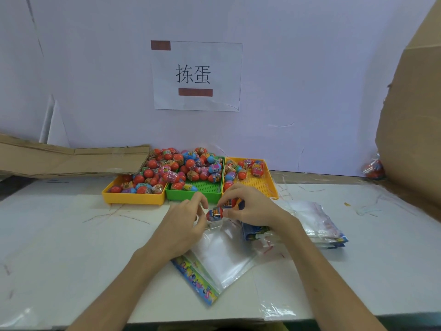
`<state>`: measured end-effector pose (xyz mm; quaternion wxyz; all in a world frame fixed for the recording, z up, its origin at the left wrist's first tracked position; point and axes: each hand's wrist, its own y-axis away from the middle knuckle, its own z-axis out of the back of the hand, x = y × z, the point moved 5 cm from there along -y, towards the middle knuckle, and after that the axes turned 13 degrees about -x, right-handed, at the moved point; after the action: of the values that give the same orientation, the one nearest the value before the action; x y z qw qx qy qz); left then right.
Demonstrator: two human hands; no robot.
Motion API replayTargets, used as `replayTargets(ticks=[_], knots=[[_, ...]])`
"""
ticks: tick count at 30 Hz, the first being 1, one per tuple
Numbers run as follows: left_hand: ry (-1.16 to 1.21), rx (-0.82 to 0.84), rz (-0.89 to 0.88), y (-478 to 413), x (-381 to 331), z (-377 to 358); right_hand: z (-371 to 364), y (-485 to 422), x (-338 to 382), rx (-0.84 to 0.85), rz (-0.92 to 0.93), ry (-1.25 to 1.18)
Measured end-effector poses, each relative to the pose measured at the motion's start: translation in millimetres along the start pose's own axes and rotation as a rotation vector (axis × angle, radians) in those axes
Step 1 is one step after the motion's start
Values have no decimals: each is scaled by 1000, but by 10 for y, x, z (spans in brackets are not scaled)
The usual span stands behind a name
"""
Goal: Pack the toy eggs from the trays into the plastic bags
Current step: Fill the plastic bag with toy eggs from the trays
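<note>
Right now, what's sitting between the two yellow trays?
In the head view, a green tray sits between the left yellow tray and the right yellow tray, with toy eggs heaped in it.

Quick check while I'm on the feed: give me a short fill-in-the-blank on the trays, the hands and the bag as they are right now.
1. The tray between the two yellow trays is ____.
2. Both hands meet over the mouth of a clear plastic ____.
3. The right hand holds toy ____.
4. The fullest yellow tray is the one on the ____.

Missing words: green; bag; eggs; left
</note>
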<state>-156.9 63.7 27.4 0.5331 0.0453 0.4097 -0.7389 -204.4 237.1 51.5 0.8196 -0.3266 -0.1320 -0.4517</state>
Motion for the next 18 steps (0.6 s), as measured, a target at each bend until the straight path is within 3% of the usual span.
replayTargets(ticks=[10,18], knots=[[15,20,-45,5,-64,17,-20,25,41,61,4,2],[-27,-68,-124,-7,-74,42,-42,63,98,152,30,80]])
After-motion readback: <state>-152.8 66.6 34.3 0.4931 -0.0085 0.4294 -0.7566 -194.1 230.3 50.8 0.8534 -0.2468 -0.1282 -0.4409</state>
